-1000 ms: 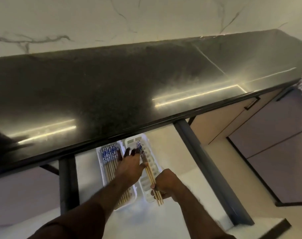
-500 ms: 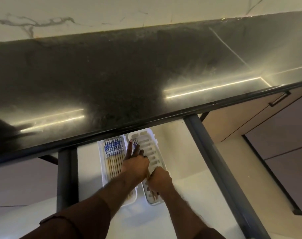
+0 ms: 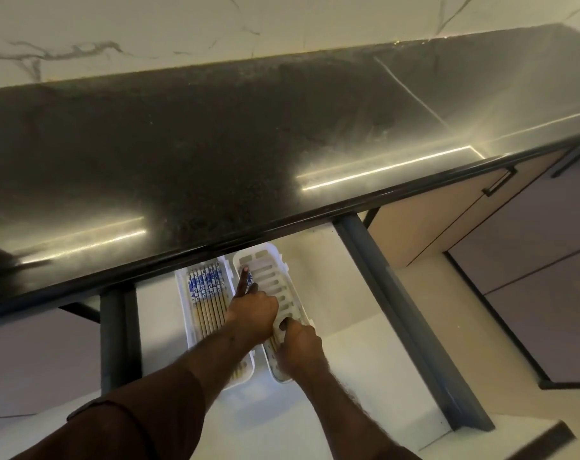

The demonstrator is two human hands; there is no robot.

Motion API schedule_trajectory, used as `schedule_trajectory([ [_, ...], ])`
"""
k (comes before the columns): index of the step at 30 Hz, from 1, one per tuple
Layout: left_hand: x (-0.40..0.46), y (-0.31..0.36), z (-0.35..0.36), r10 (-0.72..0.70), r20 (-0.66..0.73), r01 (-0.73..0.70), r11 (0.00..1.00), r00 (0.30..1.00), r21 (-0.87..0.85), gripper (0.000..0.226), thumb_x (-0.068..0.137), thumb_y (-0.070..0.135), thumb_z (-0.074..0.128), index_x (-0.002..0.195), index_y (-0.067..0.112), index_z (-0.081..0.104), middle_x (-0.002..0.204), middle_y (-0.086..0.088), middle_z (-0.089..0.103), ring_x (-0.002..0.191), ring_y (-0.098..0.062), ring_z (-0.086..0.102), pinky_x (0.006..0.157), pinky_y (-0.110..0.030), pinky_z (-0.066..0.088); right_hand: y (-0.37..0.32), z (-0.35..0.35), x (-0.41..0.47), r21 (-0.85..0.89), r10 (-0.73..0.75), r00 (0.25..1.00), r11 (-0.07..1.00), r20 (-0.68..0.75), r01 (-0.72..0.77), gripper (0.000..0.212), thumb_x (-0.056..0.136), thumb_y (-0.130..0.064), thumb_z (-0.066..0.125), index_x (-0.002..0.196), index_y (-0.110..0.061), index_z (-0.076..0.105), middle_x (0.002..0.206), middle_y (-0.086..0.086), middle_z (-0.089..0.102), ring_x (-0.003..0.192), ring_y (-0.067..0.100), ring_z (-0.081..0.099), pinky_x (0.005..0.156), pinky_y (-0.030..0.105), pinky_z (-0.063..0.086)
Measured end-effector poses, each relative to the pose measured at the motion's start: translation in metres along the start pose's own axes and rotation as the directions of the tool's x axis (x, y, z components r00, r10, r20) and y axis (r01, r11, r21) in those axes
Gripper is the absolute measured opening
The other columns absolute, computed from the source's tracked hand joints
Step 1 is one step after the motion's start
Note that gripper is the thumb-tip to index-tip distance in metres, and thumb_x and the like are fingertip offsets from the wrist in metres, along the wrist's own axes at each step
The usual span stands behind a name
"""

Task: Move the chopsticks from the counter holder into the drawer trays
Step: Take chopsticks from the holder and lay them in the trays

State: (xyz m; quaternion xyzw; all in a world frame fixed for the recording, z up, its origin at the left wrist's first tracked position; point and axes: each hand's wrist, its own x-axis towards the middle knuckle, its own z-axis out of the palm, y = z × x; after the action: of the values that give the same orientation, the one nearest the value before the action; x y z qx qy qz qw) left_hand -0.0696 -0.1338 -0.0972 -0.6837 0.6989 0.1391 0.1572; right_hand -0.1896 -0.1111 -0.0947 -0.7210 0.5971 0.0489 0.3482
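Our left hand [image 3: 253, 308] presses chopsticks [image 3: 248, 277] into the right tray [image 3: 272, 257], forefinger straight; our right hand [image 3: 298, 343] pinches their mostly hidden near ends.

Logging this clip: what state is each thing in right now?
drawer: open.
left tray: holds a row of chopsticks.
right tray: mostly bare.
left hand: forefinger extended into right tray.
right hand: curled at right tray's near end.

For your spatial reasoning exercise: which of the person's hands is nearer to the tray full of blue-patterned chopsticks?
Left. The left hand lies at the full tray's right edge, its forearm crossing over it. The right hand is further right, over the slotted tray.
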Motion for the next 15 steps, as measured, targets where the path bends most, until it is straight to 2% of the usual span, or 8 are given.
schedule_trajectory([
  [2,-0.008,0.002,-0.006,0.020,-0.035,-0.021,0.999,0.999,-0.025,0.023,0.092,0.028,0.056,0.110,0.017,0.061,0.114,-0.005,0.067,0.114,-0.022,0.058,0.112,-0.047,0.031,-0.004,-0.010,-0.009,-0.008,0.008,1.000,1.000,0.003,-0.008,0.038,0.091,-0.029,0.053,0.125,-0.011,0.051,0.123,0.011,0.062,0.111,0.031,0.060,0.094,0.032,0.047],
  [5,-0.023,0.003,-0.018,0.075,-0.132,-0.077,0.997,0.988,-0.012,0.025,0.090,0.032,0.056,0.108,0.016,0.063,0.107,-0.003,0.069,0.105,-0.022,0.060,0.114,-0.044,0.025,-0.009,-0.028,-0.025,0.009,0.019,0.999,1.000,-0.030,-0.019,0.039,0.092,-0.031,0.052,0.127,-0.013,0.051,0.123,0.010,0.063,0.109,0.030,0.061,0.095,0.032,0.048],
  [7,-0.034,0.003,-0.029,0.097,-0.194,-0.104,0.994,0.976,-0.031,0.025,0.091,0.033,0.056,0.107,0.016,0.065,0.105,-0.003,0.070,0.102,-0.020,0.062,0.112,-0.041,0.029,-0.016,-0.042,-0.038,0.015,0.020,0.998,1.000,-0.064,-0.019,0.040,0.093,-0.033,0.053,0.127,-0.013,0.052,0.123,0.008,0.063,0.110,0.028,0.061,0.095,0.030,0.047],
  [9,-0.045,0.002,-0.038,0.110,-0.236,-0.123,0.992,0.965,-0.041,0.026,0.093,0.035,0.053,0.106,0.017,0.066,0.104,-0.002,0.071,0.099,-0.019,0.063,0.113,-0.041,0.027,-0.024,-0.054,-0.051,0.035,0.036,0.995,0.999,-0.094,-0.033,0.040,0.092,-0.030,0.056,0.128,-0.015,0.051,0.124,0.008,0.063,0.110,0.027,0.061,0.094,0.030,0.047],
  [12,-0.064,-0.003,-0.052,0.135,-0.303,-0.171,0.981,0.943,-0.095,0.028,0.095,0.036,0.051,0.111,0.021,0.067,0.109,0.000,0.072,0.105,-0.018,0.064,0.117,-0.043,0.016,-0.042,-0.070,-0.076,0.118,0.082,0.984,0.991,-0.160,-0.063,0.039,0.092,-0.027,0.060,0.128,-0.017,0.053,0.123,0.007,0.064,0.104,0.027,0.064,0.093,0.032,0.051],
  [15,-0.084,-0.009,-0.064,0.124,-0.325,-0.171,0.978,0.938,-0.121,0.030,0.095,0.040,0.050,0.119,0.026,0.062,0.121,0.003,0.068,0.113,-0.016,0.061,0.118,-0.046,0.016,-0.060,-0.083,-0.102,0.137,0.068,0.971,0.990,-0.228,-0.037,0.039,0.092,-0.025,0.061,0.130,-0.017,0.054,0.125,0.005,0.064,0.106,0.026,0.064,0.094,0.034,0.051],
])
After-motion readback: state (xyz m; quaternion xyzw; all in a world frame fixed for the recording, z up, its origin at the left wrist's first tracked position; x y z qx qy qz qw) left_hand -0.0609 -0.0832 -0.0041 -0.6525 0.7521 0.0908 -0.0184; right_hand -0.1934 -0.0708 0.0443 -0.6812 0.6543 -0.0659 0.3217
